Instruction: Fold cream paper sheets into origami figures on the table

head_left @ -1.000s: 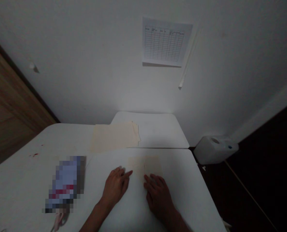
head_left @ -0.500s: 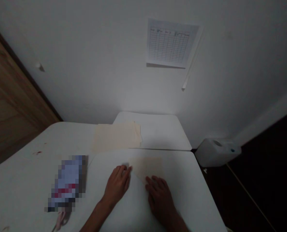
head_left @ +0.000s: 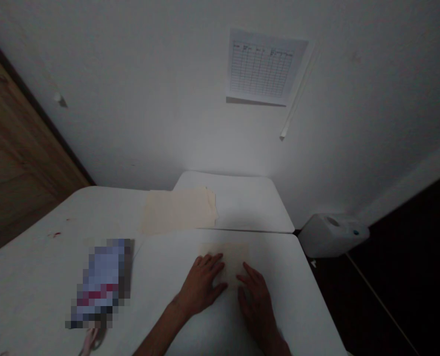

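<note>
A thin, pale cream sheet (head_left: pixel 235 250) lies on the white table (head_left: pixel 290 291) in front of me, hard to tell from the tabletop. My left hand (head_left: pixel 203 286) rests over its left part, palm down, fingers spread. On the right side, my right hand (head_left: pixel 256 299) has its fingertips at the sheet, index finger stretched out and fingers apart. Neither hand grips anything. The hands cover much of the sheet's lower part, so its near edge is hidden.
Larger cream sheets (head_left: pixel 179 210) lie beyond my left hand. A pixelated bluish item (head_left: pixel 103 277) with a pinkish strap (head_left: pixel 89 340) sits at left. A white plastic jug (head_left: pixel 333 235) stands right of the table. A printed chart (head_left: pixel 260 66) hangs on the wall.
My left hand has moved right onto the sheet and its fingers have spread. My right hand has shifted slightly right. The sheet's slanted lower-left edge, visible before, is now covered.
</note>
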The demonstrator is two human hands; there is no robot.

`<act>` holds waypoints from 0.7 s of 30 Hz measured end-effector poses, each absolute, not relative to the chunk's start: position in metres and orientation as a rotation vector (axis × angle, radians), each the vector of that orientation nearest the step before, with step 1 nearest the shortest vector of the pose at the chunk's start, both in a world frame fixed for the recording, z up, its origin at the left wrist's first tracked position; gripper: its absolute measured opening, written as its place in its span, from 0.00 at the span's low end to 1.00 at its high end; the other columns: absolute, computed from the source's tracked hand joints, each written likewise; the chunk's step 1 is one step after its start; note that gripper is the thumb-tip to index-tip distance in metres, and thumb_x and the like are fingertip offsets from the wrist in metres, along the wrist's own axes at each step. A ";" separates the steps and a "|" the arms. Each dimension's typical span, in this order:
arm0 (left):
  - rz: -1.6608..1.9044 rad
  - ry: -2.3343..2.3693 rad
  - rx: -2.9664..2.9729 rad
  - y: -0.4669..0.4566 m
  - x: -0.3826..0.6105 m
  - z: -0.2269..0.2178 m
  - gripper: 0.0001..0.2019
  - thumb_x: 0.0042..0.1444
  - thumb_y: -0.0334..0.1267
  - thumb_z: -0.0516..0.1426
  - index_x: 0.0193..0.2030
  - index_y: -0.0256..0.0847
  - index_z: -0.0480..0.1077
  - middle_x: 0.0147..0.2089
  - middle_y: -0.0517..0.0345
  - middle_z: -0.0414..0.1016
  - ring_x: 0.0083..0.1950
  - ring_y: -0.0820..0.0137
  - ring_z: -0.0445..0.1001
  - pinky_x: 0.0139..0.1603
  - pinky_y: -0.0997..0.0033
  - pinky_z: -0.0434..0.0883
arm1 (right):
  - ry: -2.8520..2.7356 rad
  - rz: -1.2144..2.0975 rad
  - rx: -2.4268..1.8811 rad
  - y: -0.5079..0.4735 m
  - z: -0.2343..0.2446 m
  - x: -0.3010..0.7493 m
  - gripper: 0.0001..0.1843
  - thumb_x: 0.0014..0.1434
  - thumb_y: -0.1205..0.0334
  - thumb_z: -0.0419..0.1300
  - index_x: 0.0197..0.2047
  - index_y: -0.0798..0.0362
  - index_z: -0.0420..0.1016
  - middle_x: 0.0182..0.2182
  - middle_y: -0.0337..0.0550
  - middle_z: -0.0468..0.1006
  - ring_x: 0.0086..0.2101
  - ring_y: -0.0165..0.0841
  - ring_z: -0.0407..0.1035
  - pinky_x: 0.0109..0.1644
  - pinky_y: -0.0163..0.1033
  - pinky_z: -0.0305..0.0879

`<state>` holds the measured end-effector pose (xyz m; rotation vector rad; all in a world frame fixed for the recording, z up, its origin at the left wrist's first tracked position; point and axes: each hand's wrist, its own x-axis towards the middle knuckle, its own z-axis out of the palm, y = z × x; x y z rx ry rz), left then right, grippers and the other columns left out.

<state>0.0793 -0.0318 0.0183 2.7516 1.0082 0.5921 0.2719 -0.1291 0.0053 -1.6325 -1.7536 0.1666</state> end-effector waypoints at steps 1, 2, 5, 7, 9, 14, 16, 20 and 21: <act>0.591 1.016 2.741 -0.032 0.080 0.019 0.22 0.55 0.46 0.61 0.55 0.43 0.68 0.64 0.47 0.65 0.59 0.50 0.65 0.57 0.44 0.63 | -1.660 0.192 -1.651 -0.128 0.005 0.276 0.17 0.62 0.67 0.52 0.52 0.50 0.72 0.60 0.50 0.66 0.59 0.41 0.61 0.61 0.53 0.61; 0.589 1.022 2.732 -0.033 0.081 0.020 0.23 0.54 0.48 0.61 0.54 0.42 0.68 0.64 0.46 0.65 0.59 0.49 0.65 0.57 0.44 0.63 | -1.573 0.226 -1.664 -0.127 0.005 0.279 0.17 0.62 0.64 0.52 0.53 0.50 0.71 0.60 0.50 0.66 0.59 0.42 0.61 0.61 0.55 0.61; 0.592 1.020 2.718 -0.032 0.082 0.020 0.24 0.52 0.49 0.62 0.54 0.42 0.68 0.64 0.46 0.65 0.59 0.49 0.65 0.57 0.44 0.62 | -1.337 0.426 -1.648 -0.124 0.008 0.287 0.20 0.61 0.58 0.54 0.57 0.51 0.68 0.60 0.52 0.66 0.58 0.45 0.62 0.58 0.54 0.66; 0.598 1.023 2.714 -0.032 0.082 0.019 0.25 0.52 0.50 0.62 0.54 0.42 0.68 0.64 0.46 0.65 0.59 0.49 0.64 0.57 0.44 0.61 | -1.198 0.605 -1.612 -0.121 0.012 0.290 0.24 0.60 0.56 0.55 0.59 0.51 0.66 0.59 0.53 0.67 0.55 0.44 0.66 0.53 0.50 0.70; 0.600 1.033 2.711 -0.033 0.083 0.018 0.25 0.51 0.50 0.63 0.54 0.42 0.68 0.64 0.46 0.65 0.59 0.49 0.64 0.57 0.44 0.61 | -1.088 0.757 -1.591 -0.116 0.016 0.292 0.27 0.59 0.54 0.56 0.60 0.51 0.64 0.55 0.53 0.71 0.51 0.44 0.70 0.49 0.48 0.72; 0.623 1.043 2.728 -0.038 0.083 0.018 0.24 0.53 0.48 0.61 0.55 0.42 0.67 0.64 0.47 0.64 0.59 0.50 0.64 0.57 0.45 0.60 | -0.802 0.997 -1.525 -0.101 0.018 0.303 0.30 0.51 0.50 0.62 0.55 0.53 0.66 0.55 0.57 0.70 0.42 0.43 0.74 0.41 0.47 0.73; 0.620 1.040 2.735 -0.039 0.083 0.020 0.23 0.55 0.47 0.60 0.56 0.42 0.67 0.64 0.47 0.64 0.59 0.51 0.63 0.57 0.46 0.60 | -0.714 1.035 -1.495 -0.096 0.016 0.307 0.31 0.47 0.49 0.64 0.53 0.52 0.67 0.56 0.57 0.69 0.41 0.43 0.74 0.38 0.45 0.73; 0.611 1.065 2.755 -0.040 0.084 0.020 0.18 0.58 0.42 0.57 0.55 0.42 0.67 0.63 0.47 0.65 0.57 0.52 0.64 0.56 0.46 0.61 | -0.776 1.125 -1.474 -0.095 0.017 0.314 0.33 0.47 0.43 0.65 0.52 0.52 0.68 0.41 0.51 0.78 0.34 0.39 0.74 0.32 0.41 0.70; 0.619 1.072 2.758 -0.040 0.084 0.020 0.17 0.59 0.41 0.56 0.55 0.42 0.67 0.63 0.47 0.65 0.57 0.53 0.65 0.55 0.46 0.62 | -0.824 1.145 -1.475 -0.096 0.019 0.315 0.33 0.48 0.43 0.65 0.53 0.53 0.68 0.36 0.48 0.79 0.31 0.37 0.73 0.31 0.40 0.68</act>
